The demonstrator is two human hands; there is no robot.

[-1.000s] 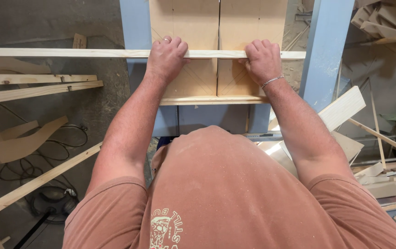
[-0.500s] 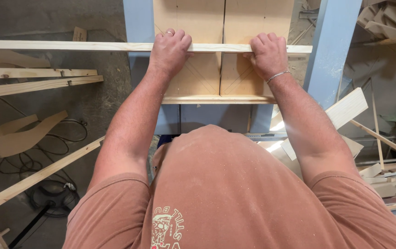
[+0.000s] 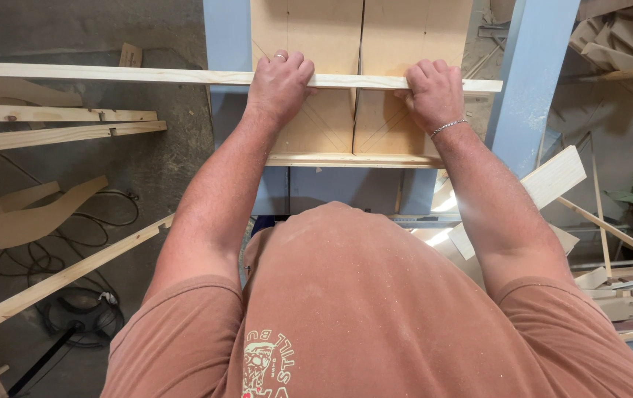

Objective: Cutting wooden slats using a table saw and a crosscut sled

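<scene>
1. Left hand (image 3: 279,87) is closed over the long thin pale wooden strip (image 3: 147,75), fingers curled across its top edge, a ring on one finger.
2. Right hand (image 3: 434,94) grips the same strip near its right end, fingers wrapped over it, a thin silver bracelet (image 3: 447,127) on the wrist.
3. The strip lies level across the light plywood sled (image 3: 316,37), which has a narrow slot down its middle and faint diagonal pencil lines; the strip runs far out past the left edge of view.
4. The sled sits between 2 pale blue painted metal posts (image 3: 533,74).
5. No package or sign in reach; a small tan card tag (image 3: 131,54) lies on the grey concrete floor (image 3: 73,29) beyond the strip, upper left.
6. Left of the person: more pale wooden battens (image 3: 58,115) in a row, a curved cut-out wooden piece (image 3: 36,217), and a long batten lying diagonally (image 3: 66,276).
7. A black cable (image 3: 103,228) loops on the floor by a round black base (image 3: 81,317).
8. Right side: a heap of pale wood offcuts (image 3: 626,44) and a flat board (image 3: 552,177) leaning by the blue post.
9. The person's rust-coloured T-shirt (image 3: 375,309) hides the lower middle of the view.
</scene>
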